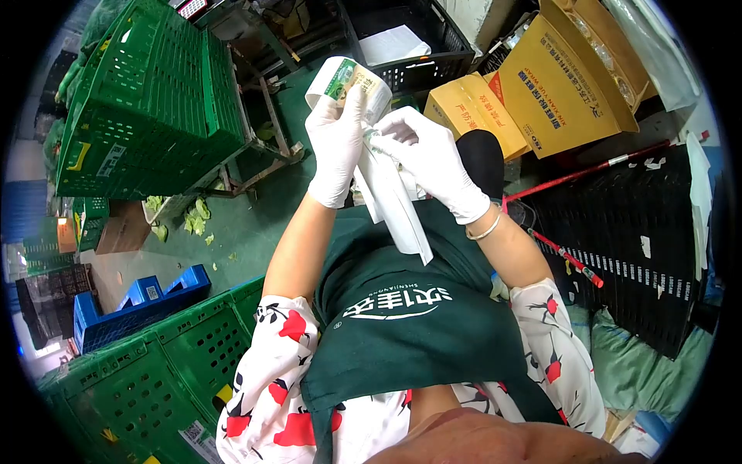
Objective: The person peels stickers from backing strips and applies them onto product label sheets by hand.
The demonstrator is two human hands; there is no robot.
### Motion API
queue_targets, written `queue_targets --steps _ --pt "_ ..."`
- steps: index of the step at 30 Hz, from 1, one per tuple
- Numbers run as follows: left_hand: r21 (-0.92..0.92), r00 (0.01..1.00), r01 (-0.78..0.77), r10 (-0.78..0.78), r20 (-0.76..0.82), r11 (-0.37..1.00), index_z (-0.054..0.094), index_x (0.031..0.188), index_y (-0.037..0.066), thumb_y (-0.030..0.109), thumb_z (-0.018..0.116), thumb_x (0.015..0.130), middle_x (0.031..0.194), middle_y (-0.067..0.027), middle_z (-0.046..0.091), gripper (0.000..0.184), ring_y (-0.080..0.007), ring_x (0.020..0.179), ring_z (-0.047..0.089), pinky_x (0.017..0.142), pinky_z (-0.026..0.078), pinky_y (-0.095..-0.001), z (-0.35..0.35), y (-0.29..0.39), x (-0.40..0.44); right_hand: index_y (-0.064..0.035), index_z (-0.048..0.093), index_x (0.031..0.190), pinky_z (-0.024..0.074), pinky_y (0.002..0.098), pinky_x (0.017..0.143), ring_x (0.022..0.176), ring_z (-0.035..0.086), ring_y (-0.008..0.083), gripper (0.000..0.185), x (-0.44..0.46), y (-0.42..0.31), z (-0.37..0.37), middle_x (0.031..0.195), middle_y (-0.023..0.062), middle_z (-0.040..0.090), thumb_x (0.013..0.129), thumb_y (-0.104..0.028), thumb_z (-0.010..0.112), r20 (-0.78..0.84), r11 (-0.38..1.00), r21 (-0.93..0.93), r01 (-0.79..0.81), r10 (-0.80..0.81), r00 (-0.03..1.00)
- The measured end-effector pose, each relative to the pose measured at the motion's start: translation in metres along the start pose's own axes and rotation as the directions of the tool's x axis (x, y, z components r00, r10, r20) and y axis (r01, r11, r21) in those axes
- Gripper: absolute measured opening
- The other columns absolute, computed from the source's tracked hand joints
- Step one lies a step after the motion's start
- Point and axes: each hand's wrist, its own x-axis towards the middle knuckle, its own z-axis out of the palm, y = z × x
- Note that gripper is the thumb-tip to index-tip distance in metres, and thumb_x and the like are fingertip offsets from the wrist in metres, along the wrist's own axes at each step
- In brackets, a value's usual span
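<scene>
My left hand (336,147), in a white glove, is closed around a roll of printed labels (338,80) with a green picture on its outer face. From it a long white strip of backing paper (398,205) hangs down in front of my dark green apron (386,309). My right hand (427,155), also gloved in white, has its thumb and fingers pinched together at the upper end of the strip, close beside the left hand. Whether a single label is between those fingertips is hidden.
Stacked green crates (147,100) stand on a metal frame at the left. Blue plastic (143,301) and more green crates (147,379) lie lower left. Cardboard boxes (556,85) are at the upper right, above black crates (626,240) and a red pole (580,176). Leaves (197,216) litter the floor.
</scene>
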Motion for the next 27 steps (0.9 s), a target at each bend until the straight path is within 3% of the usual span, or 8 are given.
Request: queue_targets --steps 2,6,8,12,13,18,22,27 --pt "0.004 1.0 0.008 -0.008 0.003 1.0 0.065 0.119 -0.003 0.014 0.065 0.096 0.104 -0.0079 0.071 0.028 -0.01 0.089 0.064 0.08 0.051 -0.025 0.0 0.0 0.001 -0.0031 0.067 0.105 0.05 0.0226 0.071 0.079 0.061 0.0066 0.017 -0.004 -0.001 0.003 0.089 0.0028 0.067 0.089 -0.009 0.07 -0.072 0.996 -0.084 0.04 -0.046 0.996" --pt "-0.098 0.992 0.096 -0.087 0.09 0.991 0.065 0.116 -0.003 0.012 0.065 0.095 0.104 -0.0077 0.071 0.026 -0.0101 0.088 0.065 0.079 0.051 -0.0248 -0.013 -0.01 0.008 -0.0045 0.067 0.099 0.0526 0.0277 0.072 0.079 0.065 0.0124 0.012 -0.001 0.014 -0.004 0.085 0.0056 0.068 0.087 -0.007 0.071 -0.299 0.928 -0.232 0.29 -0.352 0.887" --pt "-0.168 0.963 0.21 -0.174 0.206 0.963 0.064 0.118 -0.003 0.009 0.067 0.092 0.105 -0.0075 0.07 0.028 -0.0117 0.089 0.065 0.08 0.052 -0.0261 -0.021 -0.009 0.011 -0.0043 0.066 0.105 0.052 0.0267 0.072 0.08 0.064 0.0105 0.018 0.003 0.002 -0.024 0.087 0.0043 0.068 0.088 -0.006 0.071 -0.433 0.989 -0.013 0.148 -0.139 0.891" --pt "-0.059 0.857 0.321 -0.263 0.443 0.945 0.059 0.124 -0.004 0.007 0.071 0.088 0.112 -0.0086 0.068 0.039 -0.0133 0.099 0.064 0.09 0.05 -0.0279 -0.021 -0.005 0.003 0.0027 0.042 0.139 0.0531 0.0258 0.082 0.092 0.065 0.0142 0.067 0.026 0.032 -0.028 0.107 0.0105 0.064 0.084 -0.01 0.077 -0.352 0.988 0.087 0.131 -0.092 0.931" --pt "-0.065 0.84 0.345 -0.277 0.468 0.936 0.059 0.124 -0.004 0.007 0.071 0.088 0.113 -0.0089 0.067 0.039 -0.0132 0.099 0.064 0.091 0.05 -0.0282 -0.017 -0.004 0.001 0.0049 0.03 0.146 0.0536 0.0259 0.083 0.092 0.065 0.0147 0.083 0.025 0.033 -0.025 0.114 0.0125 0.062 0.082 -0.011 0.079 -0.274 0.991 -0.016 0.13 -0.13 0.953" --pt "-0.21 0.835 0.47 -0.354 0.422 0.857 0.06 0.121 -0.003 0.016 0.07 0.092 0.107 -0.0052 0.066 0.036 -0.0104 0.093 0.06 0.088 0.048 -0.0272 -0.023 -0.001 0.008 -0.0006 0.031 0.15 0.0529 0.0225 0.077 0.087 0.063 0.0077 0.076 0.002 0.016 -0.007 0.117 0.0098 0.062 0.085 0.002 0.07 -0.227 0.96 0.24 0.142 -0.087 0.97" --pt "-0.195 0.867 0.408 -0.312 0.388 0.892 0.065 0.116 -0.004 0.011 0.068 0.09 0.106 -0.0057 0.069 0.03 -0.0099 0.092 0.062 0.084 0.05 -0.0265 -0.034 -0.005 0.016 -0.0021 0.042 0.144 0.0512 0.0209 0.075 0.084 0.061 0.0063 0.061 -0.01 0.014 -0.017 0.11 0.0081 0.065 0.089 -0.001 0.067 -0.22 0.974 0.199 0.105 -0.059 0.974" --pt "0.076 0.843 0.303 -0.304 0.443 0.95 0.066 0.117 -0.004 0.01 0.07 0.088 0.107 -0.0065 0.07 0.032 -0.0108 0.094 0.063 0.088 0.051 -0.0266 -0.029 0.0 0.008 -0.0017 0.055 0.129 0.0508 0.0241 0.076 0.08 0.063 0.0081 0.035 0.011 0.013 -0.04 0.092 0.0047 0.069 0.096 -0.012 0.061 -0.327 0.992 0.114 0.051 -0.011 0.945"
